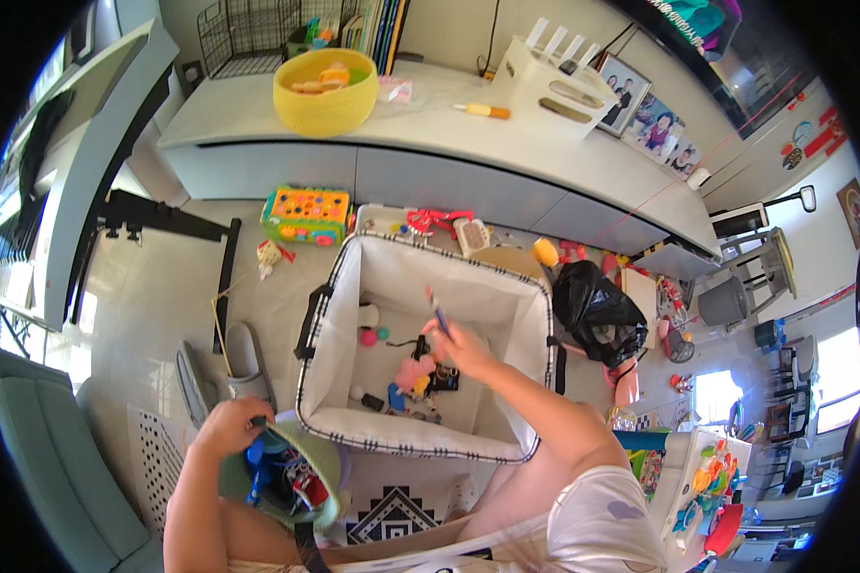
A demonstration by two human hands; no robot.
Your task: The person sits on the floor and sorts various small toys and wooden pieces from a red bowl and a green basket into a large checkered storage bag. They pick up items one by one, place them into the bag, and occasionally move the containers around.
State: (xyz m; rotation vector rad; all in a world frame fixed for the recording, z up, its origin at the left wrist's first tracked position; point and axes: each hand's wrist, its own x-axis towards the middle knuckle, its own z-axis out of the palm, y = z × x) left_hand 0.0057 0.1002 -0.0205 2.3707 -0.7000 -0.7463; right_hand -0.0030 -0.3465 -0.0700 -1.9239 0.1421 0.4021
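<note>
My left hand (235, 428) grips the dark handle at the rim of a green basket (333, 505), which tilts toward the bin. Blue, red and dark toys (287, 473) lie inside that basket. My right hand (464, 349) holds a slim pen-like stick (438, 315), dark blue with a reddish end, over a large white fabric storage bin (437, 268) with checked trim. On the bin's floor sit a pink plush toy (414, 372), a pink ball (368, 336), a teal ball (383, 333) and several small dark items. My right forearm covers part of the bin's right side.
Behind the bin runs a low cabinet (416, 172) bearing a yellow basket (322, 107). A toy activity box (307, 216), grey slippers (245, 362) and a black plastic bag (595, 308) lie on the floor. A toy-covered table (688, 494) stands right; a teal chair (57, 444) stands left.
</note>
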